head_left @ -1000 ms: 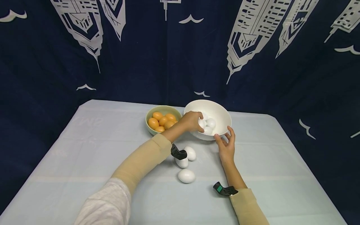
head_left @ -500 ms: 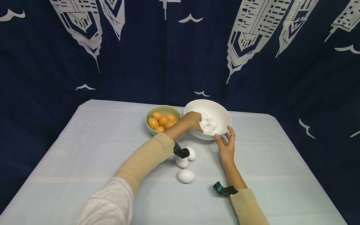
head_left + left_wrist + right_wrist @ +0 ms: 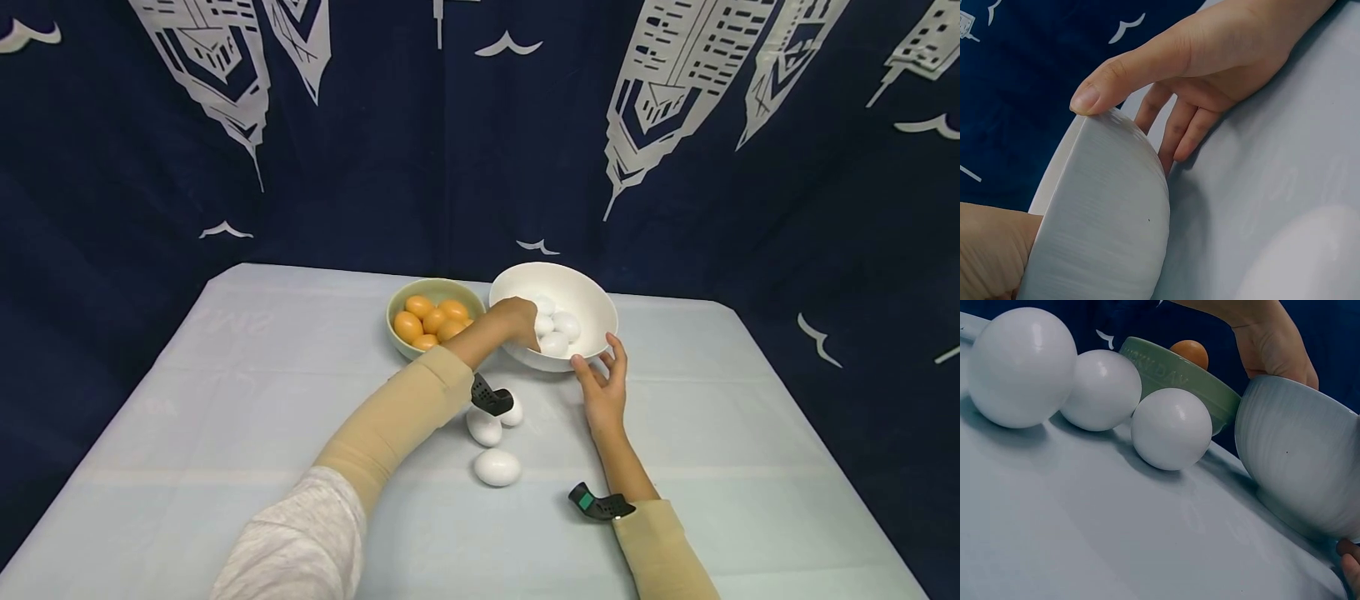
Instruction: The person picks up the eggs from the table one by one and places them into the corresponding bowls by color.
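Observation:
A white bowl (image 3: 592,308) stands at the far side of the table with several white eggs (image 3: 554,343) inside. My left hand (image 3: 514,320) reaches over its left rim, fingers down among the eggs and hidden, so whether they hold an egg does not show. In the right wrist view this left hand (image 3: 1279,353) bends down over the rim. My right hand (image 3: 604,392) holds the bowl's near right side. In the left wrist view, the right hand (image 3: 1210,69) has its thumb on the rim of the bowl (image 3: 1104,206) and its fingers curled against the underside.
A green bowl (image 3: 396,333) of orange eggs (image 3: 408,327) stands just left of the white one. Nearer on the table (image 3: 225,467) lie three loose white eggs (image 3: 497,467), one partly behind the black wrist camera (image 3: 491,397). A dark blue printed cloth (image 3: 375,192) hangs behind.
My left hand has sunk a little deeper into the white bowl, its fingers no longer showing. The left forearm has shifted slightly right. The right hand keeps its hold.

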Available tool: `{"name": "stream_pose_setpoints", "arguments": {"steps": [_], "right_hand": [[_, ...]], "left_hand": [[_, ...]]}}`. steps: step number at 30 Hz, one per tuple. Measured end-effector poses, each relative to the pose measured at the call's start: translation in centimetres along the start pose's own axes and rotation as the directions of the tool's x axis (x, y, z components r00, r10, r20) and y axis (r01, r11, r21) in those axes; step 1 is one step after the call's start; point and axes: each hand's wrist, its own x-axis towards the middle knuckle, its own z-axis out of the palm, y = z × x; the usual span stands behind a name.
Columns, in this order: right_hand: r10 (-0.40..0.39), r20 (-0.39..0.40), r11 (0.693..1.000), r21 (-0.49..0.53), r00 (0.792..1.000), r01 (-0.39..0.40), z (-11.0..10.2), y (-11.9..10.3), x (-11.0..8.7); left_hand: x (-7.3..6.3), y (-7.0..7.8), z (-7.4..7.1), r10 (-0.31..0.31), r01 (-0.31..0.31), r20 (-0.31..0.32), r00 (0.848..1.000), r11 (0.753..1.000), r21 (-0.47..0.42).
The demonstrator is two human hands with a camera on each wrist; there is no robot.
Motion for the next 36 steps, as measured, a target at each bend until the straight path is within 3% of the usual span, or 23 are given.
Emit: {"name": "stream_pose_setpoints", "arguments": {"steps": [5, 11, 16, 20, 23, 27, 33, 36], "right_hand": [[-0.004, 0.009, 1.0, 0.004, 1.0, 0.004, 0.1, 0.1, 0.1], [-0.016, 0.004, 1.0, -0.004, 1.0, 0.016, 0.1, 0.0, 0.2], [-0.012, 0.004, 1.0, -0.007, 1.0, 0.012, 0.2, 0.0, 0.2], [0.0, 0.002, 1.0, -0.012, 1.0, 0.0, 0.1, 0.0, 0.0], [0.003, -0.004, 1.0, -0.024, 1.0, -0.003, 0.0, -0.1, 0.0], [0.005, 0.0, 1.0, -0.03, 1.0, -0.005, -0.1, -0.1, -0.1], [-0.006, -0.004, 1.0, -0.013, 1.0, 0.006, 0.0, 0.0, -0.1], [-0.01, -0.001, 1.0, -0.004, 1.0, 0.01, 0.1, 0.1, -0.1]], "left_hand": [[-0.1, 0.1, -0.2, -0.012, 0.012, 0.008, 1.0, 1.0, 0.018], [-0.1, 0.1, -0.1, -0.016, 0.016, -0.039, 0.999, 1.0, 0.011], [-0.1, -0.1, 0.4, -0.007, 0.008, -0.099, 0.995, 1.0, 0.012], [-0.4, -0.2, 0.9, 0.039, -0.039, -0.185, 0.982, 0.999, 0.003], [-0.9, -0.5, 1.3, 0.081, -0.086, -0.272, 0.959, 0.996, -0.007], [-1.9, -1.1, 2.0, 0.104, -0.145, -0.389, 0.915, 0.986, -0.079], [-3.5, -1.7, 3.0, 0.185, -0.305, -0.496, 0.848, 0.937, -0.171], [-4.2, -1.8, 3.4, 0.228, -0.373, -0.521, 0.823, 0.908, -0.192]]}}
